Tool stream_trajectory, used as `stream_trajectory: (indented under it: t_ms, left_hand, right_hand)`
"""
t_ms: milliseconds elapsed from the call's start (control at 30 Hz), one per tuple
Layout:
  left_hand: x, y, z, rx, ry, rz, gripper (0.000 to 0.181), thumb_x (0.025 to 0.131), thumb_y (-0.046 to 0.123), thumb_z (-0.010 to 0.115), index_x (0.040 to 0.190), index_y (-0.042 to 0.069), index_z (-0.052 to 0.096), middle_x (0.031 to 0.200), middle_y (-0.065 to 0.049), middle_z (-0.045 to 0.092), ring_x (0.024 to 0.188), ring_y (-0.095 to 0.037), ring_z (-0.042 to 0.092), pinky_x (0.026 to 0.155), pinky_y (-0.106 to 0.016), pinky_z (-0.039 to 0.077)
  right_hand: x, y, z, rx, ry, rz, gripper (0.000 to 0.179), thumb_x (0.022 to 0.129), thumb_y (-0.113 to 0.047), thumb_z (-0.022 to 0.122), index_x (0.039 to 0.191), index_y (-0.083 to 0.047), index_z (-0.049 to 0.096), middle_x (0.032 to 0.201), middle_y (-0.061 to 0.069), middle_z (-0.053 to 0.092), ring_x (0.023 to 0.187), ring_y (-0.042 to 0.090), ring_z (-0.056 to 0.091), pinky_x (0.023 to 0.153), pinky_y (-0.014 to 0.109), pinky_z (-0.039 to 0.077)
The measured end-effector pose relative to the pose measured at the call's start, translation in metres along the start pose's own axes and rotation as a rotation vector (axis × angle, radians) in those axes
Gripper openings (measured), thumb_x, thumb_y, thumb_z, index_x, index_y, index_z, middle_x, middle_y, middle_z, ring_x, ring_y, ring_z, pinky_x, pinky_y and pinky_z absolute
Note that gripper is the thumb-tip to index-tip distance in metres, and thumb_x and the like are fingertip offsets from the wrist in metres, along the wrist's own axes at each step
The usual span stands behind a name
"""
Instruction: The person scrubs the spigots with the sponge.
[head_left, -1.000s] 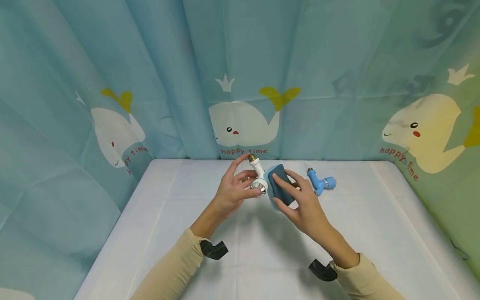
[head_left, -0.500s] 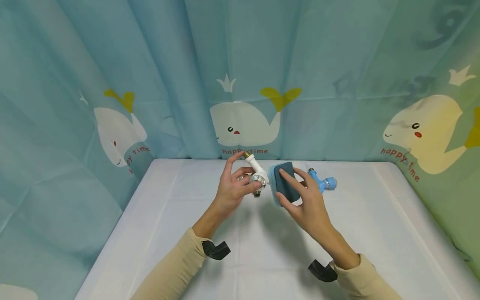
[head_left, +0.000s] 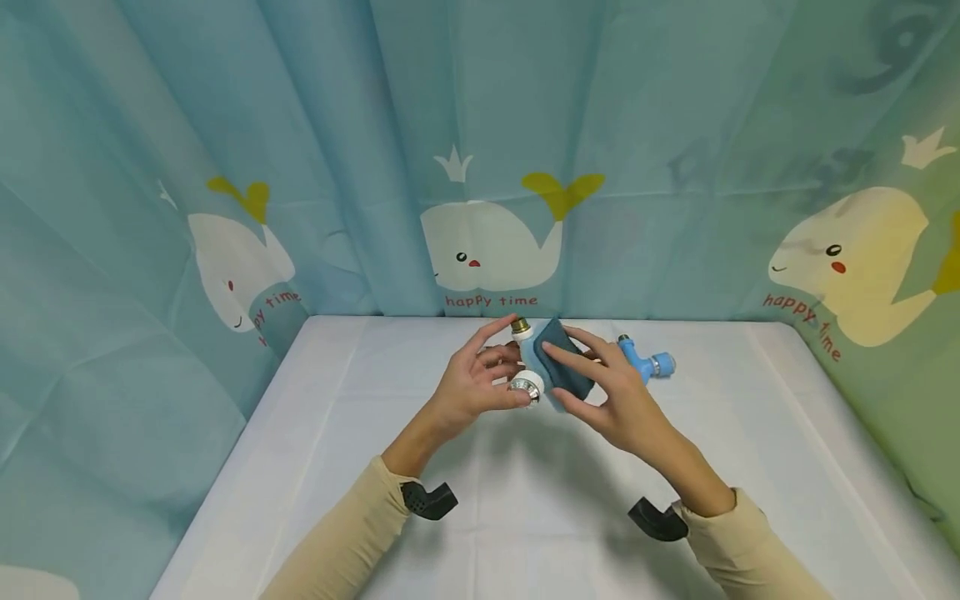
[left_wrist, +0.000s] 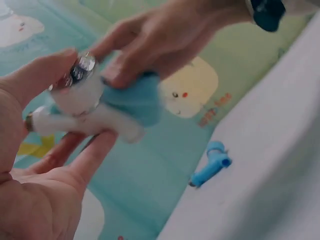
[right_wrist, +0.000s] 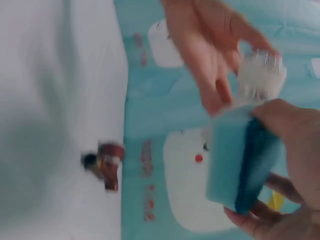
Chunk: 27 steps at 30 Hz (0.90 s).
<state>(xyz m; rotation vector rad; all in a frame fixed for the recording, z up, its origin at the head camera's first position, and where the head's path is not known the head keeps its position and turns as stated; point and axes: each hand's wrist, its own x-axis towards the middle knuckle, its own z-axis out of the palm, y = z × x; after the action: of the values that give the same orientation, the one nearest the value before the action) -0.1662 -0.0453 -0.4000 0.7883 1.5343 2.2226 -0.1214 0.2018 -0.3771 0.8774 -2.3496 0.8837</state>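
Observation:
A white faucet (head_left: pixel 528 380) with a brass threaded end and a clear, silvery knob is held up over the table by my left hand (head_left: pixel 467 385). The left thumb lies on the knob, while the index fingertip reaches the brass end. My right hand (head_left: pixel 622 408) grips a two-layer sponge (head_left: pixel 572 367), light blue with a darker blue side. In the head view the sponge is bent against the faucet's body between its two ends. From the right wrist, the sponge (right_wrist: pixel 225 157) covers much of the faucet (right_wrist: pixel 260 77). Motion blurs both in the wrist views.
A blue plastic faucet (head_left: pixel 651 365) lies on the white table (head_left: pixel 720 467) behind the right hand. The right wrist view also shows a reddish-brown faucet (right_wrist: pixel 107 162) on the table near its back edge. Whale-printed curtains (head_left: pixel 360 167) enclose the table's back and sides.
The sponge was on the faucet's side, came slightly away to the right, and now presses against it again. The left hand has tilted the faucet more upright and shifted slightly right.

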Motion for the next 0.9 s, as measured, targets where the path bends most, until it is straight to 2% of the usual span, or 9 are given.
stream_trajectory:
  t_ms: [167, 233, 333, 400, 567, 633, 767, 900]
  left_hand:
    - [-0.001, 0.001, -0.001, 0.013, -0.025, -0.045, 0.100, 0.079, 0.005, 0.089, 0.161, 0.021, 0.035, 0.120, -0.011, 0.063, 0.114, -0.025, 0.066, 0.087, -0.034, 0.060]
    - [0.000, 0.002, -0.001, 0.023, -0.028, -0.042, 0.099, 0.079, 0.007, 0.089, 0.161, 0.021, 0.035, 0.121, -0.012, 0.063, 0.115, -0.026, 0.065, 0.088, -0.035, 0.060]
    - [-0.001, 0.000, -0.002, 0.020, -0.018, -0.032, 0.099, 0.079, 0.005, 0.089, 0.160, 0.021, 0.036, 0.121, -0.013, 0.063, 0.113, -0.027, 0.066, 0.086, -0.034, 0.060]
    - [-0.002, -0.002, -0.004, 0.010, -0.005, -0.035, 0.098, 0.078, 0.004, 0.090, 0.159, 0.021, 0.038, 0.120, -0.014, 0.063, 0.111, -0.026, 0.066, 0.085, -0.033, 0.061]
    - [0.000, -0.007, -0.004, 0.024, -0.044, -0.040, 0.098, 0.080, 0.005, 0.089, 0.160, 0.022, 0.036, 0.123, -0.014, 0.063, 0.113, -0.030, 0.064, 0.086, -0.034, 0.060]
    - [0.000, -0.007, -0.003, 0.030, -0.043, -0.028, 0.098, 0.079, 0.006, 0.089, 0.160, 0.022, 0.036, 0.123, -0.014, 0.063, 0.113, -0.031, 0.064, 0.085, -0.034, 0.060]
    - [-0.002, -0.006, -0.004, 0.009, 0.012, -0.033, 0.098, 0.078, 0.000, 0.088, 0.160, 0.023, 0.038, 0.121, -0.013, 0.063, 0.111, -0.028, 0.065, 0.083, -0.033, 0.061]
    - [-0.002, -0.005, -0.005, -0.002, 0.023, -0.043, 0.097, 0.081, -0.007, 0.082, 0.161, 0.021, 0.034, 0.122, -0.013, 0.062, 0.116, -0.028, 0.064, 0.085, -0.034, 0.061]
  right_hand:
    - [0.000, 0.001, -0.007, -0.058, -0.018, -0.028, 0.064, 0.078, -0.006, 0.088, 0.138, -0.018, 0.067, 0.151, 0.018, 0.048, 0.120, 0.039, 0.053, 0.082, 0.050, 0.052]
    - [0.000, 0.001, -0.006, -0.056, -0.026, -0.034, 0.064, 0.080, -0.008, 0.087, 0.139, -0.018, 0.066, 0.153, 0.018, 0.046, 0.121, 0.037, 0.053, 0.081, 0.048, 0.052]
    - [-0.003, 0.000, -0.004, -0.049, -0.085, -0.034, 0.062, 0.083, -0.010, 0.086, 0.141, -0.018, 0.066, 0.153, 0.018, 0.046, 0.120, 0.036, 0.053, 0.077, 0.043, 0.053]
    - [-0.005, 0.000, -0.004, -0.050, -0.102, -0.010, 0.060, 0.083, -0.010, 0.086, 0.139, -0.018, 0.067, 0.151, 0.019, 0.047, 0.120, 0.037, 0.053, 0.077, 0.044, 0.052]
    - [-0.005, -0.001, -0.001, -0.013, -0.033, 0.052, 0.062, 0.082, -0.008, 0.086, 0.140, -0.016, 0.066, 0.151, 0.018, 0.048, 0.111, 0.032, 0.059, 0.076, 0.045, 0.057]
    - [-0.005, -0.001, 0.002, -0.003, -0.037, 0.064, 0.061, 0.085, -0.011, 0.084, 0.142, -0.016, 0.064, 0.152, 0.019, 0.047, 0.109, 0.031, 0.061, 0.076, 0.045, 0.059]
    - [-0.014, 0.000, 0.002, -0.002, -0.106, 0.108, 0.057, 0.087, -0.012, 0.083, 0.141, -0.017, 0.065, 0.150, 0.021, 0.048, 0.119, 0.039, 0.058, 0.080, 0.050, 0.057]
    - [-0.020, 0.003, 0.005, 0.050, -0.055, 0.172, 0.060, 0.086, -0.010, 0.083, 0.142, -0.017, 0.064, 0.150, 0.018, 0.050, 0.124, 0.040, 0.059, 0.086, 0.053, 0.058]
